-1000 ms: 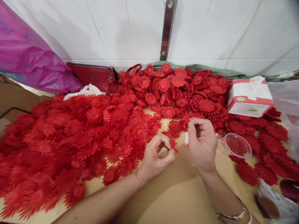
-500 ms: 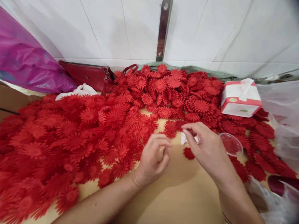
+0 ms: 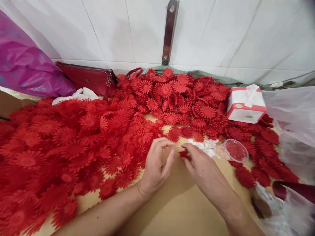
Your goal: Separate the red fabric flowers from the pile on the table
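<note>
My right hand (image 3: 200, 162) pinches a small dark red flower piece (image 3: 183, 154) between thumb and fingers, just above the tabletop. Facing it from the left is my left hand (image 3: 157, 160), its thumb and curved fingers apart with nothing between them. A narrow gap separates the two hands. Beyond my right hand lies crumpled white tissue (image 3: 206, 147), beside a round clear plastic lid or dish (image 3: 236, 150). Many red petalled flower pieces (image 3: 73, 149) are spread in a thick layer left of my left hand and heaped up behind both hands.
A tissue box (image 3: 246, 104) rests at the right on the red pieces. Clear plastic bags (image 3: 292, 127) fill the right edge. Along the white tiled wall are a red purse (image 3: 86, 77) and a purple bag (image 3: 29, 62). The tan tabletop (image 3: 169, 203) shows in front.
My right hand has moved left and down toward my left hand and picked up the red piece that lay on the table. My left hand's fingers have opened. The view has shifted slightly.
</note>
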`<move>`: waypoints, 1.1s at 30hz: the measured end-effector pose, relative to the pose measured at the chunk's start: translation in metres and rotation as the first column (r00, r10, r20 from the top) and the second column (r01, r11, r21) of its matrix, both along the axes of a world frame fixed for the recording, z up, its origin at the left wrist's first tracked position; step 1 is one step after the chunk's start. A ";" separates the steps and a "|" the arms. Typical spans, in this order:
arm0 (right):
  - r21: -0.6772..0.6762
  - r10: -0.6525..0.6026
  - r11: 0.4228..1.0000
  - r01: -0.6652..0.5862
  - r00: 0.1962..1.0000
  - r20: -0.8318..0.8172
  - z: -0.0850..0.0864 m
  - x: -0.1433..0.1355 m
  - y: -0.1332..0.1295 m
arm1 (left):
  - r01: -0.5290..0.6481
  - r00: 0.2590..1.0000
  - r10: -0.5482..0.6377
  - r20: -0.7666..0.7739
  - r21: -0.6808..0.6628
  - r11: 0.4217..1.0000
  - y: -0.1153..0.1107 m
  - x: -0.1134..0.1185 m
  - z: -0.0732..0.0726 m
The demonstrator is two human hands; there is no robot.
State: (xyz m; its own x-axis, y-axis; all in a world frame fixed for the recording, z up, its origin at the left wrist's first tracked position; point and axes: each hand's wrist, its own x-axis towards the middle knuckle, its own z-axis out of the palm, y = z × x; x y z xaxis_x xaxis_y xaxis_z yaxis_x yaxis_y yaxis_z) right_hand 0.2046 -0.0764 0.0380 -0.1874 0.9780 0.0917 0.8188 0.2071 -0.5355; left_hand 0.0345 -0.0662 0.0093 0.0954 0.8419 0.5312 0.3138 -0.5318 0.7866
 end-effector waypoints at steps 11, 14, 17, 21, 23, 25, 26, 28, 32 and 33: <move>0.244 -0.088 0.970 -0.011 0.916 0.391 -0.009 0.010 0.061 | 0.388 0.919 -0.386 -0.083 0.000 0.922 -0.005 0.004 0.004; 0.212 -0.068 0.977 -0.028 0.899 0.433 -0.014 0.010 0.070 | 0.465 0.831 -0.490 -0.265 -0.153 0.872 -0.002 0.009 0.001; 0.182 0.081 0.974 -0.136 0.956 0.281 -0.013 -0.001 0.070 | 0.358 0.834 -0.398 -0.382 -0.174 0.917 -0.001 0.010 -0.004; 0.130 0.370 0.919 -0.372 0.928 0.041 -0.005 -0.019 0.069 | 0.272 0.861 -0.324 -0.392 -0.182 0.945 -0.003 0.009 -0.008; 0.124 0.415 0.904 -0.410 0.910 -0.019 0.003 -0.024 0.070 | 0.297 0.851 -0.367 -0.375 -0.234 0.926 -0.005 0.009 -0.008; 0.133 0.375 0.919 -0.372 0.927 -0.002 0.014 -0.026 0.071 | 0.301 0.848 -0.392 -0.357 -0.284 0.910 -0.003 0.009 -0.008; 0.149 0.326 0.933 -0.327 0.945 0.031 0.020 -0.026 0.071 | 0.282 0.860 -0.376 -0.346 -0.291 0.914 -0.002 0.008 -0.009; 0.201 0.213 0.954 -0.223 0.974 0.071 0.033 -0.024 0.071 | 0.196 0.910 -0.272 -0.314 -0.252 0.948 0.005 0.006 -0.012; 0.275 0.098 0.957 -0.096 0.995 0.005 0.050 -0.014 0.066 | -0.124 0.986 0.109 -0.129 -0.109 0.986 0.022 -0.006 -0.024; 0.286 0.084 0.955 -0.076 0.996 -0.015 0.052 -0.011 0.065 | -0.200 0.979 0.195 -0.062 -0.105 0.974 0.026 -0.009 -0.026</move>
State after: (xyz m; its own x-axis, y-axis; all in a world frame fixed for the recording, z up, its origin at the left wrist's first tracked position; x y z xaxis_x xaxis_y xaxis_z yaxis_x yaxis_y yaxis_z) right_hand 0.1934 -0.0117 0.0897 -0.2574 0.8925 0.3703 0.7795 0.4183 -0.4663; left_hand 0.0251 -0.0403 -0.0172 -0.0540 0.8998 0.4329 0.4455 -0.3663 0.8170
